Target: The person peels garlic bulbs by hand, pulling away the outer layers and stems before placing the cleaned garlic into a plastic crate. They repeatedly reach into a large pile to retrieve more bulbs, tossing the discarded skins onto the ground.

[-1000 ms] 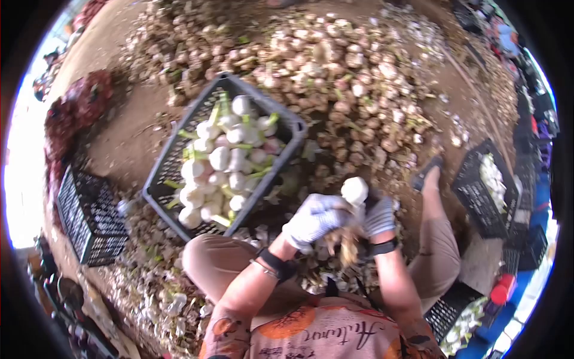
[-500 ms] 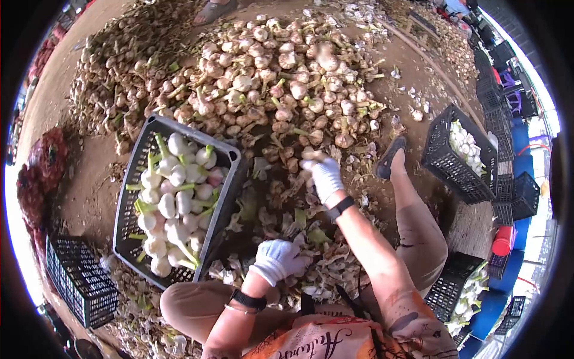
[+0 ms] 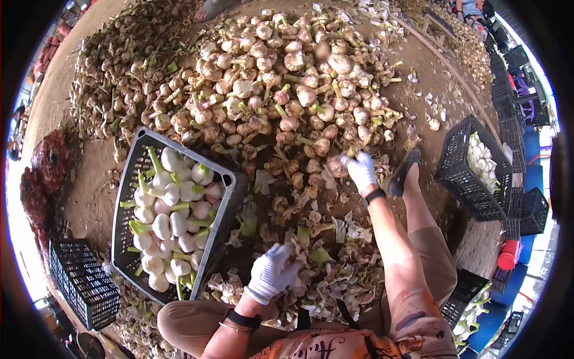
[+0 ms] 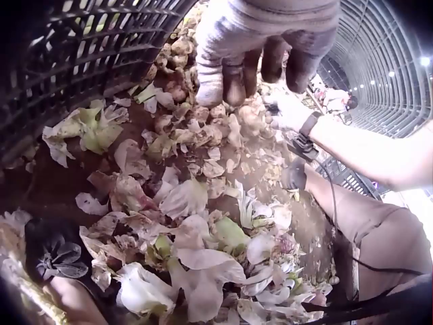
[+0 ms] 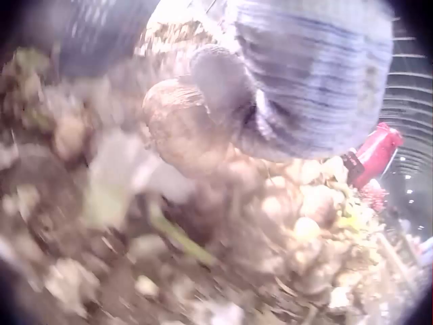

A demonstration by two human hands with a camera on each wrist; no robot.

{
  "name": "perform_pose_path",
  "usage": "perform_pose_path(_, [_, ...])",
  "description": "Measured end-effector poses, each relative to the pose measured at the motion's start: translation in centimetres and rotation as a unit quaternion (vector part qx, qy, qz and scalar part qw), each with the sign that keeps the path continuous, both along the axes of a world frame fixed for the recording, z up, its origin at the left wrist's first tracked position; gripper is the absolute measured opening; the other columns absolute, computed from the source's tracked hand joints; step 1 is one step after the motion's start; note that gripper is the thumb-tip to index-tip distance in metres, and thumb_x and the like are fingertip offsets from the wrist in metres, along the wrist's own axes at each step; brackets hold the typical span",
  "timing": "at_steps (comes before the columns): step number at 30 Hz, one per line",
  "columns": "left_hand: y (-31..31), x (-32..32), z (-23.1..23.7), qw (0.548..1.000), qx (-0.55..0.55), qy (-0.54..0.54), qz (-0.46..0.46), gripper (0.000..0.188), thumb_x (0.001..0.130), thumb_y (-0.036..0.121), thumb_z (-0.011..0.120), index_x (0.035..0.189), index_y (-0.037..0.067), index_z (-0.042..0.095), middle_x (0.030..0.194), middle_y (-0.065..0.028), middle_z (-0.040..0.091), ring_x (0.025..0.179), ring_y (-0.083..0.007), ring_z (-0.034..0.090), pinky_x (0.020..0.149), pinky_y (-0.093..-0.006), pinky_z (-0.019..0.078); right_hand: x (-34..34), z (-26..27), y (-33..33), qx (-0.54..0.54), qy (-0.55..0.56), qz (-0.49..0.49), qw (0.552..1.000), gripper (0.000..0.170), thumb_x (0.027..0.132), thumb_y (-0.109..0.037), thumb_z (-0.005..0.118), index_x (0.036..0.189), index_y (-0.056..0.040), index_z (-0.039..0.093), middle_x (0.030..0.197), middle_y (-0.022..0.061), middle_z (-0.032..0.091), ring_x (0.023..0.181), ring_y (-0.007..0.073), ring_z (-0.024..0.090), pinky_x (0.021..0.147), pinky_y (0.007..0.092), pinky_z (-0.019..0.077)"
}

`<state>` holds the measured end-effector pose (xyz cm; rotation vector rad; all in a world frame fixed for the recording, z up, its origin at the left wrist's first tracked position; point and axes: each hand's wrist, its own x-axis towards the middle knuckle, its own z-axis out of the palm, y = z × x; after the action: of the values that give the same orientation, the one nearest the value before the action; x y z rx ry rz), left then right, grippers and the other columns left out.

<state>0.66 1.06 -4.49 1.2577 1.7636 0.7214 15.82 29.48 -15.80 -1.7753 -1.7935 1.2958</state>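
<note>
My right hand (image 3: 360,171), in a white knit glove, grips an unpeeled garlic bulb (image 3: 336,167) at the near edge of the heap. In the right wrist view the thumb lies against the brownish garlic bulb (image 5: 183,125). My gloved left hand (image 3: 272,272) hovers over loose garlic skins (image 3: 341,281) with nothing in it. Its fingers hang loosely bent and apart in the left wrist view, where the left hand (image 4: 267,40) is beside a crate wall. White trimmed garlic bulbs (image 3: 170,221) fill much of the dark crate (image 3: 206,257) on the left.
A large heap of unpeeled garlic (image 3: 269,78) spreads across the ground ahead. A black crate (image 3: 63,284) stands at far left near red mesh sacks (image 3: 45,185). Another crate (image 3: 460,179) with white garlic stands right, beyond my outstretched leg (image 3: 424,233).
A second ago both hands were together at a cleaned white garlic bulb. That bulb has left them; the right hand has reached forward to the heap and grips another, while the left stays low, empty.
</note>
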Motion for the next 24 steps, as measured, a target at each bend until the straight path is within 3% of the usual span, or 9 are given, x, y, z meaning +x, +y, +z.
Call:
perform_pose_path(3, [-0.3,-0.1,0.1,0.992,0.066,-0.050,0.100,0.063,0.074,0.024,0.071,0.125,0.000,0.043,0.110,-0.0222,0.053,0.091,-0.0343,0.060,0.076,-0.0345,0.0488,-0.3,5.5,-6.1,-0.150,0.247,-0.027,0.957,0.021,0.079,-0.021,0.066,0.089,-0.0025,0.067,0.070,0.0019,0.065,0.051,0.0070,0.054,0.039,0.0193,0.0378])
perform_pose_path(5, [-0.5,-0.5,-0.9,0.983,0.136,-0.068,0.107,0.079,0.071,0.023,0.076,0.133,-0.001,0.034,0.126,-0.0182,0.044,0.106,-0.0278,0.054,0.089,-0.0336,0.0438,-0.6,7.3,-10.4,-0.165,0.344,0.018,0.924,0.022,0.081,-0.024,0.063,0.089,-0.0033,0.066,0.073,-0.0002,0.063,0.055,0.0083,0.056,0.047,0.0219,0.0423])
perform_pose_path(7, [-0.5,0.0,0.1,0.908,0.040,-0.361,0.210,0.082,0.069,0.021,0.078,0.134,-0.002,0.032,0.129,-0.0173,0.042,0.109,-0.0256,0.052,0.090,-0.0346,0.0436,-1.9,13.0,-13.9,-0.312,0.417,0.023,0.854,0.023,0.080,-0.026,0.064,0.090,-0.0048,0.064,0.077,0.0000,0.063,0.062,0.0087,0.057,0.054,0.0231,0.0443])
perform_pose_path(11, [-0.3,-0.3,2.2,0.848,0.053,-0.470,0.239,0.078,0.065,0.017,0.080,0.130,0.003,0.039,0.126,-0.0166,0.044,0.107,-0.0263,0.053,0.090,-0.0340,0.0443,-2.1,12.4,-17.3,-0.360,0.402,-0.036,0.841,0.033,0.075,-0.027,0.073,0.093,-0.0007,0.063,0.081,0.0024,0.061,0.075,0.0151,0.057,0.071,0.0283,0.0467])
perform_pose_path(13, [-0.4,-0.5,3.0,0.983,0.126,-0.057,0.125,0.072,0.061,0.016,0.080,0.124,0.006,0.046,0.122,-0.0201,0.046,0.106,-0.0323,0.054,0.090,-0.0375,0.0453,-3.5,13.1,-18.8,-0.293,0.434,-0.108,0.845,0.036,0.076,-0.027,0.072,0.097,0.0002,0.061,0.083,0.0024,0.061,0.075,0.0149,0.058,0.071,0.0271,0.0465])
perform_pose_path(15, [-0.5,0.2,3.4,0.981,0.146,-0.011,0.131,0.066,0.058,0.014,0.078,0.118,0.006,0.052,0.122,-0.0246,0.045,0.108,-0.0388,0.051,0.089,-0.0412,0.0459,-3.2,13.5,-19.3,-0.280,0.347,-0.107,0.889,0.030,0.080,-0.018,0.068,0.102,0.0003,0.059,0.079,0.0016,0.060,0.069,0.0138,0.058,0.063,0.0249,0.0462])
perform_pose_path(17, [-0.6,0.2,2.9,0.956,0.227,0.170,0.071,0.064,0.057,0.020,0.082,0.114,0.009,0.055,0.120,-0.0208,0.048,0.101,-0.0384,0.054,0.083,-0.0403,0.0488,-3.2,14.8,-19.6,-0.300,0.349,-0.132,0.878,0.022,0.080,-0.013,0.065,0.097,0.0003,0.060,0.075,0.0017,0.059,0.061,0.0122,0.055,0.052,0.0231,0.0431])
perform_pose_path(21, [-0.6,-0.2,2.8,0.934,0.282,0.217,0.031,0.065,0.050,0.018,0.082,0.109,0.007,0.056,0.117,-0.0225,0.049,0.099,-0.0396,0.054,0.081,-0.0412,0.0485,-2.4,14.5,-19.7,-0.317,0.384,-0.125,0.858,0.017,0.079,-0.010,0.064,0.092,-0.0002,0.061,0.070,0.0013,0.058,0.053,0.0110,0.052,0.045,0.0223,0.0383])
perform_pose_path(24, [-0.4,-0.6,4.6,0.967,0.224,0.044,0.113,0.058,0.055,0.013,0.080,0.108,0.005,0.056,0.109,-0.0172,0.055,0.097,-0.0313,0.056,0.083,-0.0371,0.0477,-2.3,15.3,-19.6,-0.308,0.359,-0.086,0.877,0.019,0.077,-0.008,0.064,0.093,0.0028,0.061,0.072,0.0041,0.060,0.056,0.0119,0.055,0.049,0.0226,0.0424])
